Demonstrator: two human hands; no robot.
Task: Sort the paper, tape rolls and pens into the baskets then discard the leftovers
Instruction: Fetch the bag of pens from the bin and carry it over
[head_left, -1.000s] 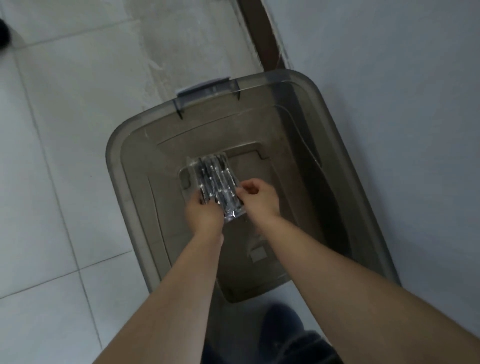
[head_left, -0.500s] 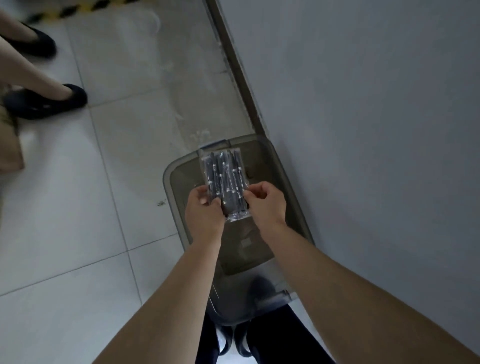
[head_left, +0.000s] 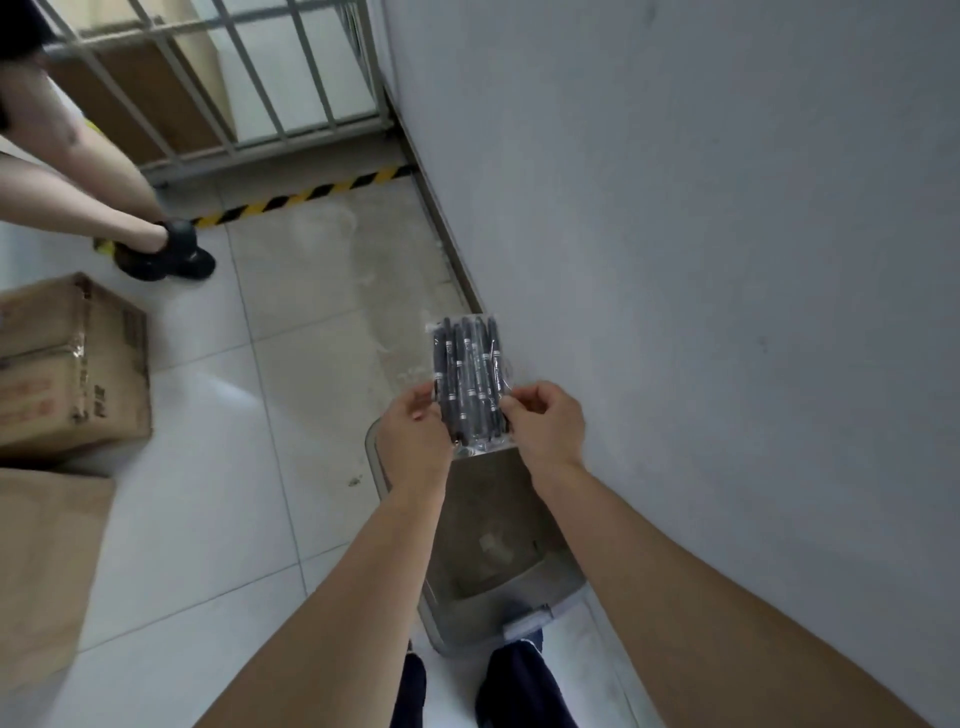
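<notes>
A clear plastic pack of several black pens (head_left: 467, 379) stands upright in front of me. My left hand (head_left: 413, 441) pinches its lower left edge and my right hand (head_left: 545, 423) pinches its lower right edge. Below my hands a translucent grey storage bin (head_left: 493, 551) sits on the floor against the wall, and its inside looks bare. My forearms cover part of the bin.
A grey wall (head_left: 727, 260) runs along the right. Cardboard boxes (head_left: 72, 369) stand on the tiled floor at left. Another person's legs and black shoes (head_left: 166, 254) are at upper left, in front of a barred gate (head_left: 234, 78) and a yellow-black floor strip (head_left: 306, 195).
My hands have lifted the pen pack up out of the grey bin. My view has risen and pulled back, so the bin now looks smaller and lower.
</notes>
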